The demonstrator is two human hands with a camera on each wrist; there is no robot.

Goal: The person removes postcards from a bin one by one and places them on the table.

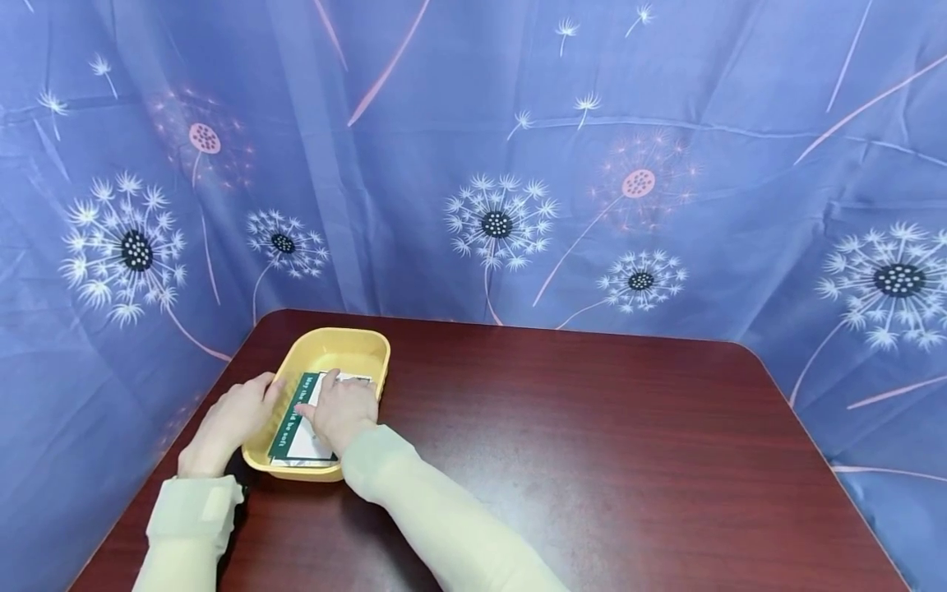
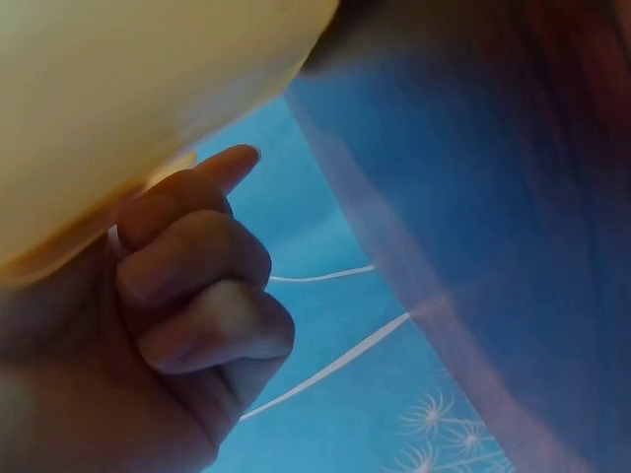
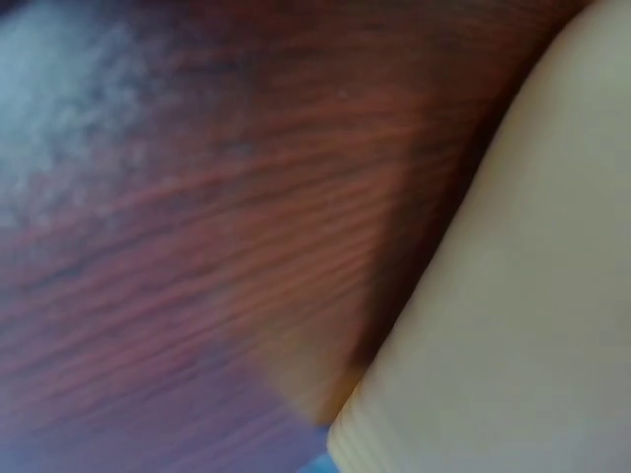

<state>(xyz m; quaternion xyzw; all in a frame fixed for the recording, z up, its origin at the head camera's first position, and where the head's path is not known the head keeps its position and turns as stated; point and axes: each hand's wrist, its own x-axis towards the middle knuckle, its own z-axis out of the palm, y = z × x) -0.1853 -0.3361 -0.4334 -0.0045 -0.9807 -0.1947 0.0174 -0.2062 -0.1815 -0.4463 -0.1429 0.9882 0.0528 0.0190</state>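
Observation:
A yellow plastic basin (image 1: 325, 341) stands at the left side of the table. Inside it lies a flat green-and-white packet (image 1: 296, 427) with white lettering along its green edge, ending in "be soft". My left hand (image 1: 233, 419) grips the basin's left wall. In the left wrist view, curled fingers (image 2: 207, 286) sit at the rim and one finger points outward. My right hand (image 1: 344, 411) reaches into the basin and rests on the packet, thumb spread to the left, covering part of its white face. Only the basin's pale outer wall (image 3: 523, 256) shows in the right wrist view.
The dark red-brown wooden table (image 1: 592, 444) extends far to the right of the basin. A blue curtain (image 1: 414, 164) with dandelion prints hangs behind the table and along its left side, close to the basin.

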